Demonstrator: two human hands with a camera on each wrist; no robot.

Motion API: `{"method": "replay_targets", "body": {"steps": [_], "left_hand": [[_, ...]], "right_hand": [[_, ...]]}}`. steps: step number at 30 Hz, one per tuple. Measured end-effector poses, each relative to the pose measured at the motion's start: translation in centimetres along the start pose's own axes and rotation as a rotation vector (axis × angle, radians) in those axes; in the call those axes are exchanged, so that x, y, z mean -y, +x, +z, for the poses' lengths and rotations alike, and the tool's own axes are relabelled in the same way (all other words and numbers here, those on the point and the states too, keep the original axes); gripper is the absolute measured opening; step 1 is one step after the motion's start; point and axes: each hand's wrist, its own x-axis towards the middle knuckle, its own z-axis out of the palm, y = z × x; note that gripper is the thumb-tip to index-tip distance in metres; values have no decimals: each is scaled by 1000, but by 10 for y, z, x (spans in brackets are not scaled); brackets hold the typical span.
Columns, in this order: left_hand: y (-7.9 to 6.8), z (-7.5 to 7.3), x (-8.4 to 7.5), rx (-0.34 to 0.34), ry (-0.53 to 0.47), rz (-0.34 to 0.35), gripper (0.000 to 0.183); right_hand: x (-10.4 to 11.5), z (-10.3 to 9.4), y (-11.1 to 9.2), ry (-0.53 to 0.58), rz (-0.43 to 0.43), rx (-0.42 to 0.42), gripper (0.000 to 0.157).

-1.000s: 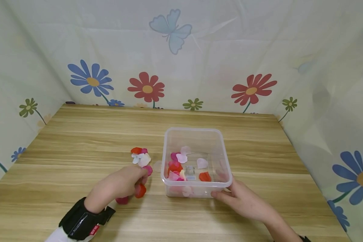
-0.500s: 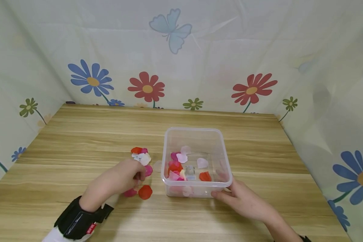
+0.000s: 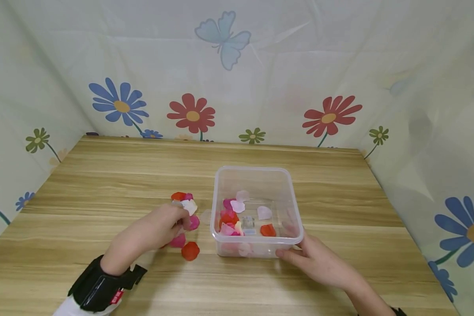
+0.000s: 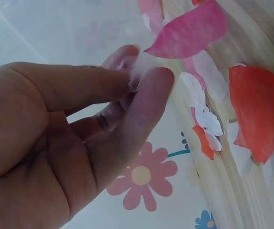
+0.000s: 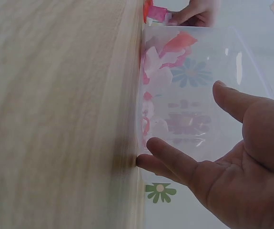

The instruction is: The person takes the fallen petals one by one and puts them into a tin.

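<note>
1. Left of the square, clear plastic box (image 3: 256, 240), the left hand (image 3: 162, 226) pinches what appears to be 1 thin, pale, translucent petal (image 4: 140, 67) between thumb and fingertip.
2. Also left of the box: loose red, pink and white petals (image 3: 190, 251).
3. At the box's near right corner, the right hand (image 3: 320, 261) rests against it, fingers and thumb extended.
4. Step in hand, by judgement: picking up petals; mixed-colour petals (image 3: 229, 217) lie inside the box.
5. Next move likely calls for a light pinch, raised clear of the box.
</note>
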Motion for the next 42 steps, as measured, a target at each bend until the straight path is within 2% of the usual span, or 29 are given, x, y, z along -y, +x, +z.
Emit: {"method": "replay_targets", "body": {"steps": [3,7,11,20,26,29,31,36,42], "left_hand": [[0,-1,0,-13,-4,-5,17],[0,-2,-2,-20,-7,-49,14],[2,-3,-4,-80,-24,-46,12],[7,-7,-15,-333,-33,39,18],[9,-11,-30,-529,-112,102,21],[10,-12,-39,-595,-147,143,22],[11,-12,-45,-618,-165,178,22],[12,-8,-57,-623,-225,262,24],[16,-3,-66,-625,-231,310,24]], "right_hand": [[0,0,0,7,-3,3,56],[1,0,1,15,-7,8,55],[1,0,1,9,-9,9,55],[1,-1,0,14,4,7,56],[1,-1,0,16,1,8,55],[1,0,0,15,6,7,56],[1,0,0,10,8,6,57],[1,-1,1,-35,-2,-3,57],[1,0,0,-4,-13,1,56]]}}
